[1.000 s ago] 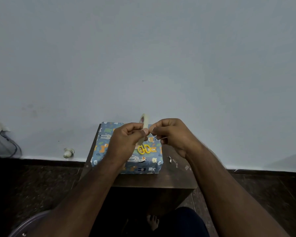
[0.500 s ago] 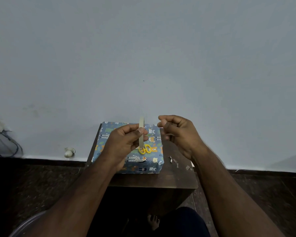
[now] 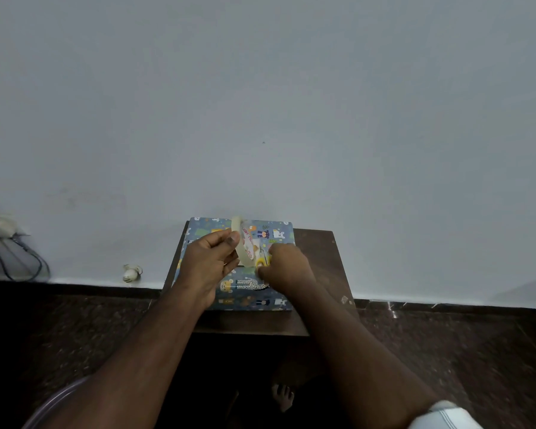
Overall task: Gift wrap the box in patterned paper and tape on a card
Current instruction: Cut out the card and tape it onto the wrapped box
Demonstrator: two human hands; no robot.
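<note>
Tape (image 3: pixel 242 243) core print unreadable. L hand (image 3: pixel 211 264) gripped tape; R hand (image 3: pixel 283 267) had dropped onto scissors (image 3: pixel 263 262) on box (image 3: pixel 254 294) — grip unclear.

The wrapped box (image 3: pixel 245 292) lies on the small table (image 3: pixel 319 261), filling its left part and reaching back to the wall (image 3: pixel 260 103) at 12 o'clock. Above the box, the left hand (image 3: pixel 209 267) holds the tape roll (image 3: pixel 242 243) on edge, and just to its 3 o'clock the right hand (image 3: pixel 283 267) sits on the scissors (image 3: pixel 263 261) lying on the box top. Well off at 9 o'clock, 1 small object (image 3: pixel 131 273) sits on the floor (image 3: pixel 75 329) against the wall, with a cord (image 3: pixel 22 258) farther left.
</note>
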